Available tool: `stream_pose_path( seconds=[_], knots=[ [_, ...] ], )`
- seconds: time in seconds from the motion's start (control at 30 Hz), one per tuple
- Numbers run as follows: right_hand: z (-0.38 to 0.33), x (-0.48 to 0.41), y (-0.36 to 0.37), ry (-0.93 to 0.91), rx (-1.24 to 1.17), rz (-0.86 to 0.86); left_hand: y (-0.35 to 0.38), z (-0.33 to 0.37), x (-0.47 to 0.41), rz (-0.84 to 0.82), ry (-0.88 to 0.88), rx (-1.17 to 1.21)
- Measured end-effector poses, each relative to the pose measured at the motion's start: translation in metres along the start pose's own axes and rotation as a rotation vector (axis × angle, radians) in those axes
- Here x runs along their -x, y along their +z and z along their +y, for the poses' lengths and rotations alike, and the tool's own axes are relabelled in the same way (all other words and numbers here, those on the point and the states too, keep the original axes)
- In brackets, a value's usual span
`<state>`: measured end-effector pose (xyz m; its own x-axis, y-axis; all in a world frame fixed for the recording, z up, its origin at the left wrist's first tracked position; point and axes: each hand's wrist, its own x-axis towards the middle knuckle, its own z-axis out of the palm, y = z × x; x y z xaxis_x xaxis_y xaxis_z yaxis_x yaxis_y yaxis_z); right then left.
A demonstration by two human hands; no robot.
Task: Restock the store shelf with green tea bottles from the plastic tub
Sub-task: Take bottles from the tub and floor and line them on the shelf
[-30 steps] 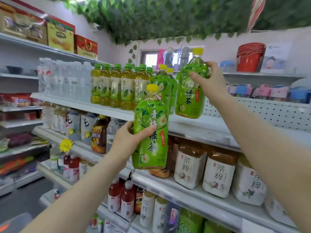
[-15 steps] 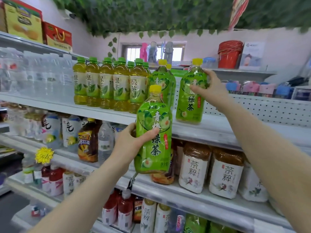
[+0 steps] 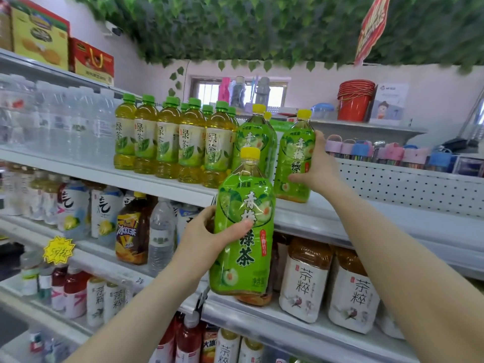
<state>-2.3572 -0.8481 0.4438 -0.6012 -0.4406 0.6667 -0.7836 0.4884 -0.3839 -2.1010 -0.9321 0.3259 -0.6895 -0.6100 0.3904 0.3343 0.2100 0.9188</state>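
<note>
My left hand (image 3: 209,238) grips a green tea bottle (image 3: 245,226) with a yellow cap, upright in the air in front of the shelf edge. My right hand (image 3: 315,163) grips a second green tea bottle (image 3: 294,158), whose base stands on the white upper shelf (image 3: 366,218). Just left of it stand two more yellow-capped green tea bottles (image 3: 252,137), one behind the other. The plastic tub is out of view.
A row of green-capped tea bottles (image 3: 170,142) fills the shelf left of the yellow-capped ones, then clear water bottles (image 3: 65,119). Brown tea bottles with white labels (image 3: 306,279) stand on the shelf below. A perforated white back panel (image 3: 406,184) runs behind the shelf's right part.
My right hand has lowered its bottle from the air onto the shelf and slid down its side. The left hand's bottle has stayed at about the same spot.
</note>
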Motion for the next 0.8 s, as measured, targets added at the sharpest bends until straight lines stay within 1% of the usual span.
stream_pose_path(
  seconds=[0.1, 0.17, 0.23, 0.27, 0.3, 0.33, 0.37, 0.4, 0.43, 0.47, 0.5, 0.57, 0.67, 0.73, 0.8],
  knots=[
    [0.003, -0.008, 0.006, 0.032, -0.018, -0.039, -0.002, 0.003, 0.002, -0.008, -0.004, -0.004],
    [0.002, -0.006, 0.005, 0.060, 0.028, -0.077, -0.005, 0.004, 0.003, -0.019, -0.008, -0.014],
    [-0.008, 0.008, -0.005, 0.007, 0.067, -0.010, -0.006, 0.003, 0.003, -0.034, -0.011, -0.026],
    [-0.017, 0.023, -0.011, -0.069, 0.014, 0.050, -0.004, 0.005, 0.005, -0.044, -0.009, -0.027],
    [-0.027, 0.043, -0.018, -0.139, -0.119, 0.077, -0.003, 0.005, 0.005, -0.052, -0.003, -0.026],
    [-0.040, 0.068, -0.026, -0.159, -0.305, 0.032, 0.001, 0.006, 0.006, -0.062, 0.004, -0.025],
    [-0.050, 0.094, -0.032, -0.150, -0.479, -0.083, 0.004, 0.005, 0.006, -0.073, 0.010, -0.022],
    [-0.058, 0.118, -0.036, -0.129, -0.595, -0.204, 0.008, 0.005, 0.006, -0.087, 0.010, -0.018],
    [-0.063, 0.139, -0.038, -0.127, -0.635, -0.280, 0.013, 0.004, 0.007, -0.103, 0.011, -0.015],
    [-0.063, 0.153, -0.037, -0.142, -0.626, -0.295, 0.017, 0.003, 0.009, -0.116, 0.010, -0.019],
    [-0.059, 0.161, -0.035, -0.148, -0.616, -0.279, 0.021, 0.001, 0.010, -0.136, 0.011, -0.022],
    [-0.051, 0.166, -0.034, -0.104, -0.670, -0.241, 0.027, -0.001, 0.010, -0.180, -0.002, -0.025],
    [-0.043, 0.158, -0.036, -0.056, -0.727, -0.213, 0.031, 0.005, 0.004, -0.240, 0.010, -0.070],
    [-0.042, 0.146, -0.042, -0.068, -0.715, -0.189, 0.029, 0.015, -0.008, -0.298, 0.059, -0.163],
    [-0.046, 0.129, -0.052, -0.096, -0.663, -0.146, 0.024, 0.030, -0.023, -0.344, 0.162, -0.275]
  ],
)
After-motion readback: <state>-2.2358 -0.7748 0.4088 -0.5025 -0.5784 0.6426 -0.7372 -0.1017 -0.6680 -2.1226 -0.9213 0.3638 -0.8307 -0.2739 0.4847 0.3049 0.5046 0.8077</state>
